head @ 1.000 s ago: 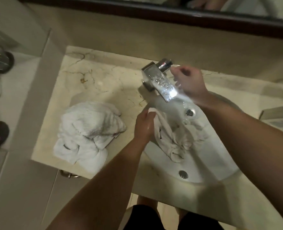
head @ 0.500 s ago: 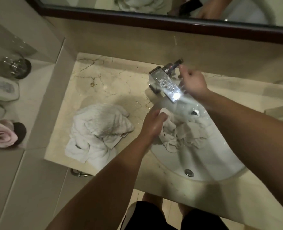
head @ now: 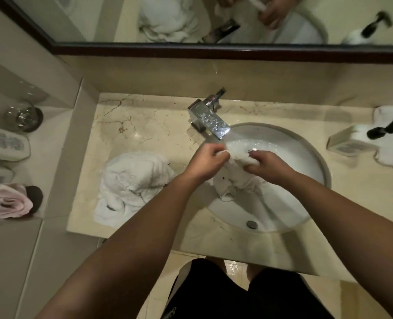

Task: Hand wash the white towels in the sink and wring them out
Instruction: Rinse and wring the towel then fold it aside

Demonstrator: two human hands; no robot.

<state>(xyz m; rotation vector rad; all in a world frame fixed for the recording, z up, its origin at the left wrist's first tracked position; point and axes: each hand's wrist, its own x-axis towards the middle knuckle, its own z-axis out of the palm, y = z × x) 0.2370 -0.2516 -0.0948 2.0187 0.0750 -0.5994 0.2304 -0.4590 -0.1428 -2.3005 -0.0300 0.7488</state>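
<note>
A wet white towel [head: 234, 183] lies bunched in the round white sink [head: 283, 212], under the chrome tap [head: 210, 119] from which water runs. My left hand [head: 208, 161] grips the towel's upper left part. My right hand [head: 268, 164] grips the towel just to the right, close to the left hand. A second heap of white towels [head: 133, 183] lies on the marble counter [head: 145, 125] left of the sink.
A soap dispenser with a black pump [head: 352, 139] and a folded white cloth [head: 391, 139] sit right of the sink. On a side ledge at the left are a glass [head: 25, 116] and a pink towel [head: 6, 201]. A mirror [head: 214, 17] spans the back wall.
My right hand left the tap handle and came down to grip the towel in the sink beside my left hand. The camera view shifted up and right.
</note>
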